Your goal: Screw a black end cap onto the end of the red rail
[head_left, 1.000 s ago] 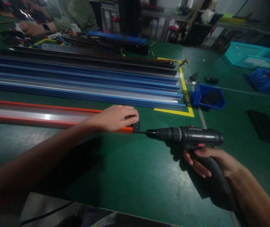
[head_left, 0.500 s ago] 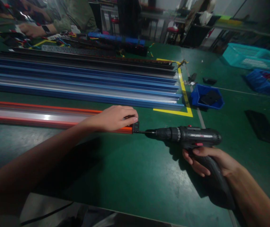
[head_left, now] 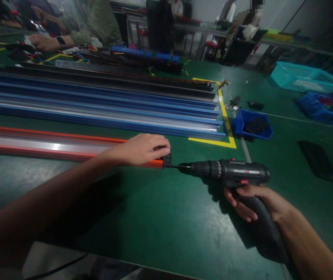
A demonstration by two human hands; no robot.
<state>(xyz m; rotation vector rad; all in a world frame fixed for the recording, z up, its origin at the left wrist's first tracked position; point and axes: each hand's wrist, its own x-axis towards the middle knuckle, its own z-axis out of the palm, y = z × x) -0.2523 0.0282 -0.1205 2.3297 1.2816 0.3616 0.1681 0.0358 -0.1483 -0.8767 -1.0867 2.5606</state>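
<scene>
Orange rail lies along the near side of the green table, running out of view at left; far end can't be checked. Left hand is palm down on its right end, fingers bent close together; exact pinch hidden, can't tell. Black end piece sits at that end: placed, but how firmly fixed isn't visible. Bit points straight at it, tip apparently touching, so work at this spot looks unfinished. Drill lies level, right hand wrapped around its handle. Versus half a second ago: background sits slightly lower in view, likely head movement; both hands, drill and rail keep nearly the same arrangement, no clear progress.
</scene>
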